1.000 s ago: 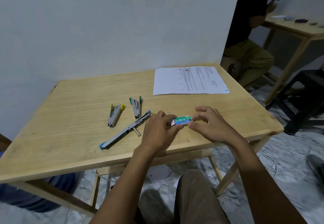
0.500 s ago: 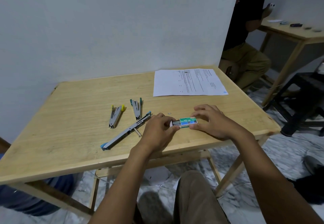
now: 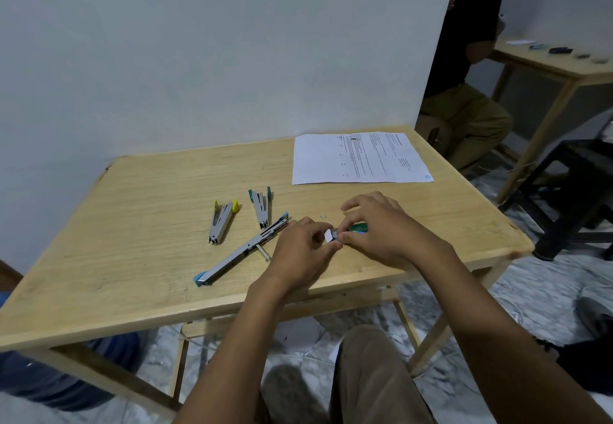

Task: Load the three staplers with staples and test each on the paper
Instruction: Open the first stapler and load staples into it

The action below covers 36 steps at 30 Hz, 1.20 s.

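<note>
Three staplers lie on the wooden table (image 3: 132, 231). The yellow stapler (image 3: 221, 221) and the green stapler (image 3: 261, 206) are small and lie half open. The blue stapler (image 3: 240, 252) is folded out flat in a long line. My right hand (image 3: 384, 229) grips a small green staple box (image 3: 359, 228) just above the table. My left hand (image 3: 303, 251) pinches the box's white inner end (image 3: 330, 235), which sticks out to the left. A printed paper sheet (image 3: 360, 158) lies at the table's far right.
A tiny loose piece (image 3: 323, 215) lies on the table behind my hands. A white wall (image 3: 232, 41) stands right behind the table. A seated person (image 3: 464, 75), a second wooden table (image 3: 557, 61) and a black stool (image 3: 577, 191) are to the right.
My right hand has closed further over the green box, hiding most of its label. The white inner end now sticks out at the left between my left fingers.
</note>
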{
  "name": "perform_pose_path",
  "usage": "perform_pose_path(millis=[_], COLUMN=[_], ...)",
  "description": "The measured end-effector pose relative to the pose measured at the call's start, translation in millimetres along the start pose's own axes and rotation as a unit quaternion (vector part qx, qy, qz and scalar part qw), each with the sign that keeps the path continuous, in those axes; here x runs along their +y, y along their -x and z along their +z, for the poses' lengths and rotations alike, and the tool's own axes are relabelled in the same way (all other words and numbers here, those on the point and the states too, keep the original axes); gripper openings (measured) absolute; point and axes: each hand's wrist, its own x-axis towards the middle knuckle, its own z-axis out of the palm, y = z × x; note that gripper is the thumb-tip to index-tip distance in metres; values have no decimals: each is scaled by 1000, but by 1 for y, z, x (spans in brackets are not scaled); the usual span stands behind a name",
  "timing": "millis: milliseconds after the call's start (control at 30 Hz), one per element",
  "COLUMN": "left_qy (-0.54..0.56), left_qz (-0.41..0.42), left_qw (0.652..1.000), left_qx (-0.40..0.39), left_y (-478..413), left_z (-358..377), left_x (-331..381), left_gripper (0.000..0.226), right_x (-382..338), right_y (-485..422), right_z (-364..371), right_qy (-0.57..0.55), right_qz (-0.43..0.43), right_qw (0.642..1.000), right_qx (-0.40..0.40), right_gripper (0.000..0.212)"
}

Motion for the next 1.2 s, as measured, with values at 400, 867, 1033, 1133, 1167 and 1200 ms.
perform_pose_path(millis=[400,867,1033,1133,1167,1200], left_qy=[-19,-22,-19,40,68,83], left_qz=[1,-4,-23,-42,-46,-44], left_qw=[1000,1000,999,998,996,996], left_qx=[-8,-6,-21,-34,-29,-12], left_y=[-2,2,2,6,9,12], left_z=[1,-3,-5,-12,-16,-21], left_x=[0,5,6,10,11,12], left_gripper=[29,33,43,55,55,52], right_x=[-13,-7,-11,-11,-11,-11], right_y=[-9,2,16,22,24,25], right_z=[-7,-24,-29,-24,-22,-20], right_qy=[36,-74,-202,-284,-312,-342], right_qz=[-3,23,34,62,69,75], right_qw=[999,997,977,953,944,933], right_qx=[-11,-14,63,85,84,84], right_gripper=[18,15,15,19,20,21])
